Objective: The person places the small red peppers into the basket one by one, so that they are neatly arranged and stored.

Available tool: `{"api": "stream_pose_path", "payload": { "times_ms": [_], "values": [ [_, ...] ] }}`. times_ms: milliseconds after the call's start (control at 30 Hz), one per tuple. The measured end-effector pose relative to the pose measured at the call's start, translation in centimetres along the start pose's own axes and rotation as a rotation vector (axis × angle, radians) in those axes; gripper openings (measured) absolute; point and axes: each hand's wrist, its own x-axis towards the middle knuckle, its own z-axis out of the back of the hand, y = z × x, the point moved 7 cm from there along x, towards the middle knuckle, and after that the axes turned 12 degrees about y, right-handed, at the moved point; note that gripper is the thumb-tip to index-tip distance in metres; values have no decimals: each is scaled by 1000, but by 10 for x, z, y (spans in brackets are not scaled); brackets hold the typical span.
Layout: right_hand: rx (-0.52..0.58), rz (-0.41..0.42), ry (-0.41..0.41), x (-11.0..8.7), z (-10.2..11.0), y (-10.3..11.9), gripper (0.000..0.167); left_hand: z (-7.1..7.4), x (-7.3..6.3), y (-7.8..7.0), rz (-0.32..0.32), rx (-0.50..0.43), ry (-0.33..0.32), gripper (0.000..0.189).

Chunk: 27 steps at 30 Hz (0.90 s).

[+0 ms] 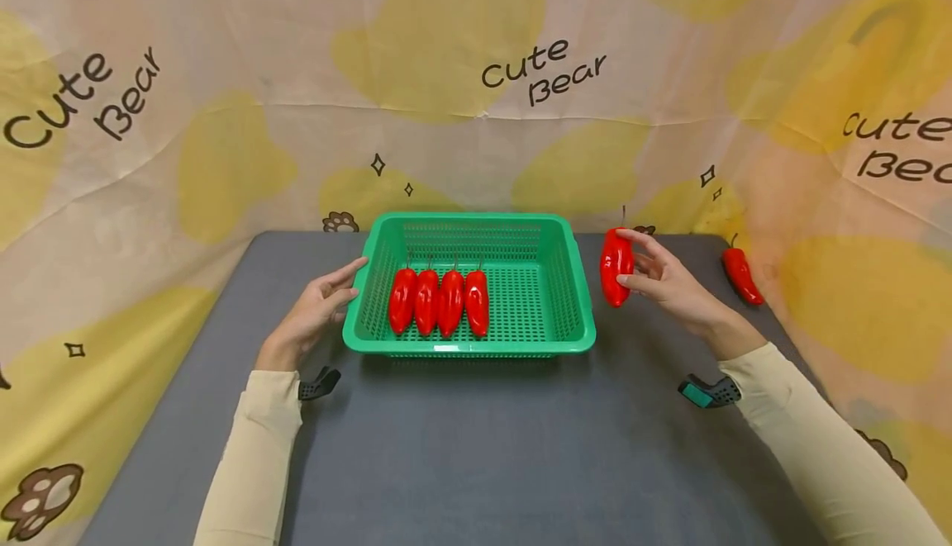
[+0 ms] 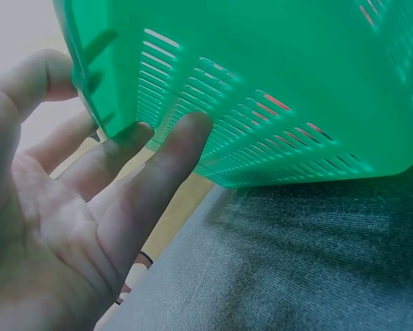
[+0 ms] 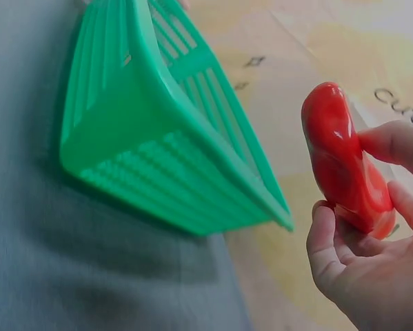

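Observation:
A green plastic basket point(image 1: 468, 347) with slotted walls sits on the grey table, holding several red peppers point(image 1: 450, 302) in a row along its left half, stems pointing away from me. At its left side, my left hand point(image 1: 316, 315) touches the rim and outer wall with loosely extended fingers point(image 2: 185, 145). My right hand point(image 1: 665, 282) pinches another red pepper point(image 1: 616, 269) between thumb and fingers, just beyond the basket's right rim. That pepper point(image 3: 340, 158) is upright in the head view, stem up, above the table.
One more red pepper point(image 1: 741, 276) lies at the table's far right edge, beyond my right hand. A cloth backdrop point(image 1: 476, 133) with yellow patches and printed words hangs behind the grey tabletop point(image 1: 476, 455) and along both sides.

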Motion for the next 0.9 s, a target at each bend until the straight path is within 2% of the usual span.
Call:
{"api": "stream_pose_path", "payload": {
  "times_ms": [400,567,700,900],
  "values": [
    [73,61,66,31,-35,5,65,-2,1,1,-37,-40,15,59],
    [95,40,86,46,-50,4,66,0,1,-1,-46,-60,14,59],
    [136,20,95,57,-65,2,66,0,1,-1,-43,-54,14,59],
    [142,13,114,71,-83,-1,66,-1,1,-1,-36,-43,11,58]
  ]
}}
